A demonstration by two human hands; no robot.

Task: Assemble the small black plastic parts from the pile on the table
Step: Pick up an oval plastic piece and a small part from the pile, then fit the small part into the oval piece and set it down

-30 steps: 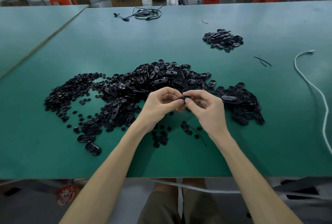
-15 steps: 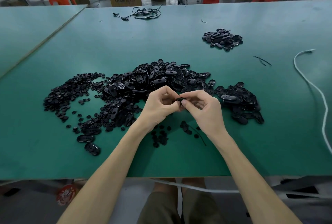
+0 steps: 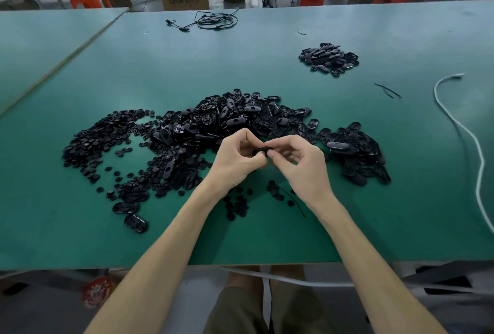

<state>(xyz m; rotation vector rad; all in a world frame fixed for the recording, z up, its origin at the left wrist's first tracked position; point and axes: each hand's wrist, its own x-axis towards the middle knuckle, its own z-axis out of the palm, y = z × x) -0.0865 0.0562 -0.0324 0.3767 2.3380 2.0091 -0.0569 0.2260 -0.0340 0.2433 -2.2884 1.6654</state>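
Both hands, left hand (image 3: 235, 162) and right hand (image 3: 302, 165), pinch one oval black part (image 3: 262, 151) between fingertips, its long axis running hand to hand, above the worktop (image 3: 240, 242) near the front edge.

Your green tabletop (image 3: 240, 60) | parts pile (image 3: 240, 117) before you | small pile (image 3: 328, 59) far right | white cord (image 3: 470, 141) right | black cable (image 3: 216, 22) far edge

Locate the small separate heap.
In the head view the small heap sits far right on the table, beyond the main pile, left of the white cable.
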